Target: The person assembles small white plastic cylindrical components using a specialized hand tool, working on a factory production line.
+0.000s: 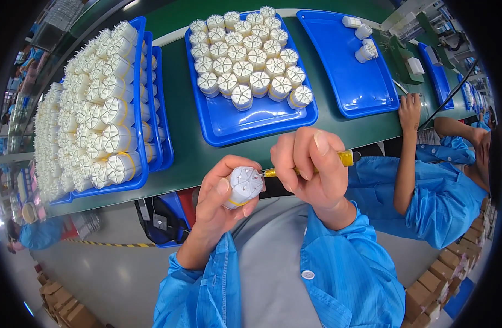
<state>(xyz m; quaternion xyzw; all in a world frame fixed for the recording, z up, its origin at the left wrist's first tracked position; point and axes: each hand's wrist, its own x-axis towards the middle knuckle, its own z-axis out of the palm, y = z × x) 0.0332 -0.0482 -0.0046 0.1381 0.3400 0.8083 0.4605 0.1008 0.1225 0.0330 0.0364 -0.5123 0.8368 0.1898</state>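
In my left hand (215,188) is a short white cylinder (245,186) with a segmented top, small metal pins and a yellow band low on its side. Its pinned face is tilted toward my right. My right hand (313,164) grips a yellow-handled screwdriver-like tool (346,158) with a thin metal shaft. The shaft's tip reaches the edge of the cylinder's top; whether it touches a pin is too small to tell. Beyond my hands, a blue tray (229,131) carries rows of similar white cylinders (242,71), standing with their segmented tops up.
Stacked blue trays (140,109) packed with such cylinders stand at the left of the green table (180,131). Another blue tray (349,82) at the right holds a few cylinders in its far corner. A co-worker's arm (408,147) rests beside it. A black bag (160,221) is below the table edge.
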